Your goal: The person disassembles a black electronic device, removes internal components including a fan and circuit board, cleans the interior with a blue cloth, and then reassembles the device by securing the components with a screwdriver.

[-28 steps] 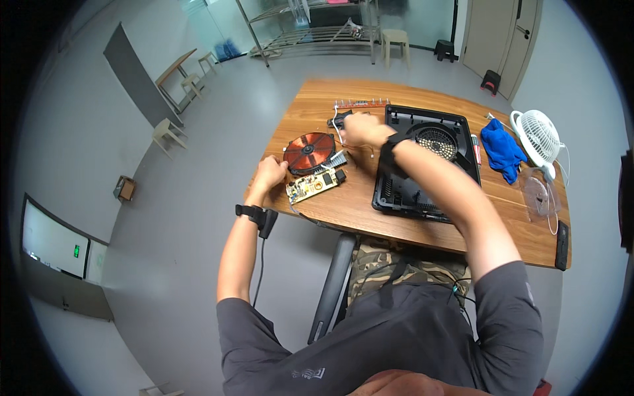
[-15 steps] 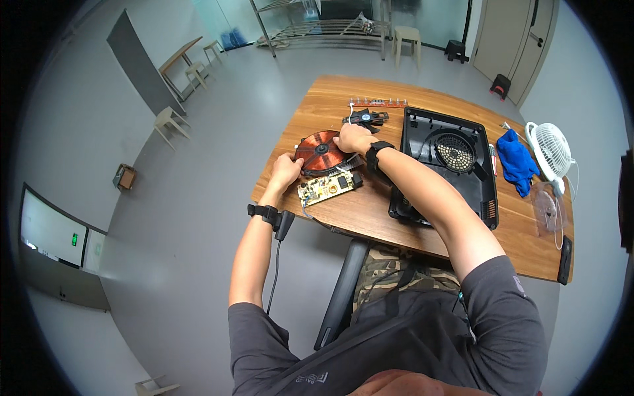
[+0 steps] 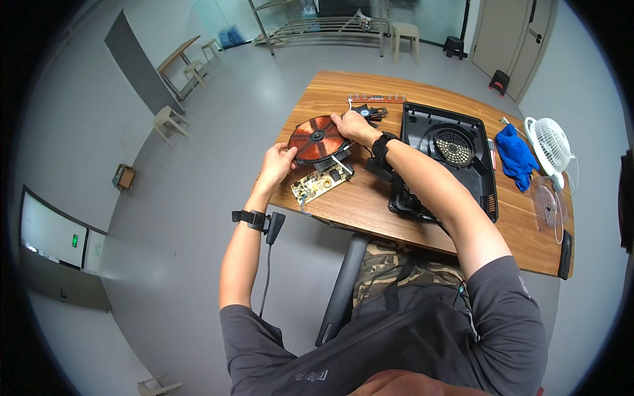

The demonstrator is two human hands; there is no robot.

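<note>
A round copper induction coil (image 3: 305, 140) with a dark centre is held between my two hands at the table's left side. My left hand (image 3: 277, 164) is closed on its left rim, thumb and fingers pinching the edge. On the upper right rim, my right hand (image 3: 355, 128) grips with thumb and fingers. Below the coil lies a pale circuit board (image 3: 318, 187) crowded with components, partly overlapped by a dark heat sink. A white wire (image 3: 342, 164) runs between coil and board. Beyond my right hand sits a small black fan (image 3: 375, 114), partly hidden.
A black cooker housing (image 3: 429, 142) with a round vent grille lies right of my right hand. Behind the fan is a narrow red strip (image 3: 378, 99) with upright pins. Farther right are a blue cloth (image 3: 516, 158), a white desk fan (image 3: 549, 145) and a black bar-shaped object (image 3: 565, 254).
Both hands have moved the coil slightly left and turned it. The circuit board has shifted left with it, and the white wire between them now shows.
</note>
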